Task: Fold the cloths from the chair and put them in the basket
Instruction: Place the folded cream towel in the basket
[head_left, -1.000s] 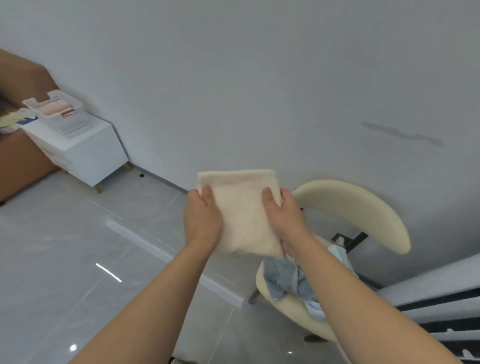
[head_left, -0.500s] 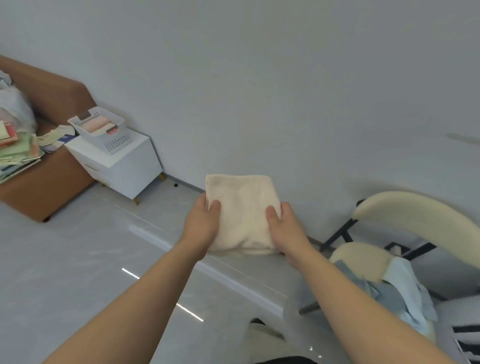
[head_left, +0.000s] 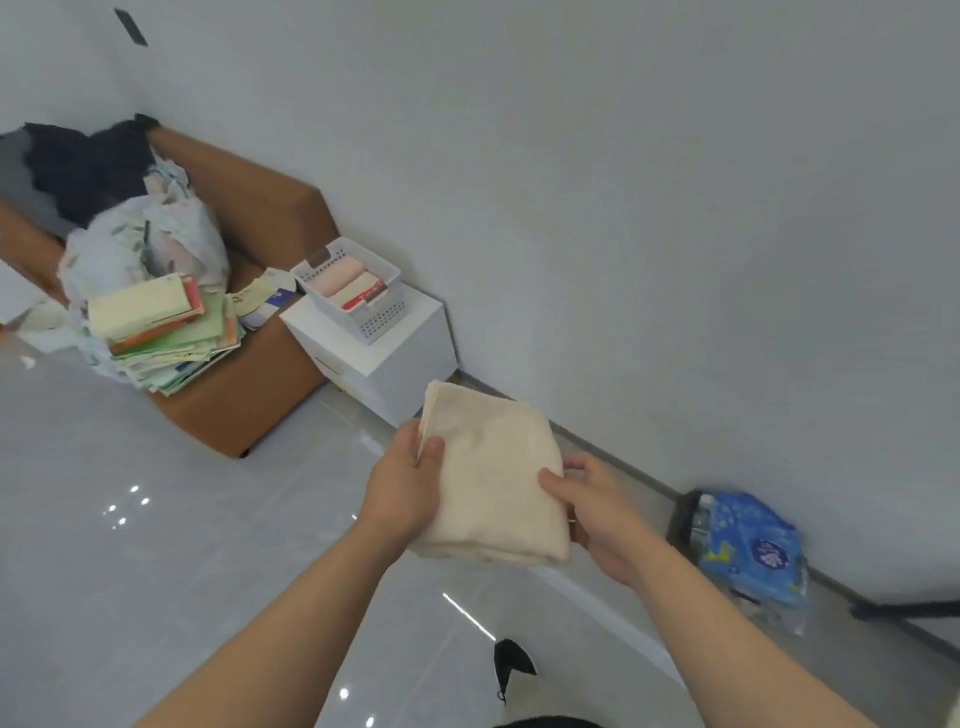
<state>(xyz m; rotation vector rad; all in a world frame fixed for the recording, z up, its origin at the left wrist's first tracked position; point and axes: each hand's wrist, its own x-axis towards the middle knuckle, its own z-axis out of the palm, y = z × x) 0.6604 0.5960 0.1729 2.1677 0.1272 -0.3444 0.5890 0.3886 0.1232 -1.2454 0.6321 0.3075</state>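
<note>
The view has swung toward the basket (head_left: 375, 318) on the white cabinet (head_left: 402, 358), now closer. The left hand (head_left: 402, 488) and right hand (head_left: 597, 514) still pinch the folded cream cloth (head_left: 493, 478) by opposite edges.

A home room: brown sofa (head_left: 244, 332), white bedside cabinet (head_left: 384, 358), tiled floor (head_left: 156, 545).

The cloth (head_left: 493, 478) hides fingers of the left hand (head_left: 405, 488) and right hand (head_left: 597, 514).

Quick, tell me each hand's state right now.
Left hand: holds the folded cream cloth by its left edge, thumb on top.
Right hand: holds the same cloth's right edge, thumb on top.
</note>
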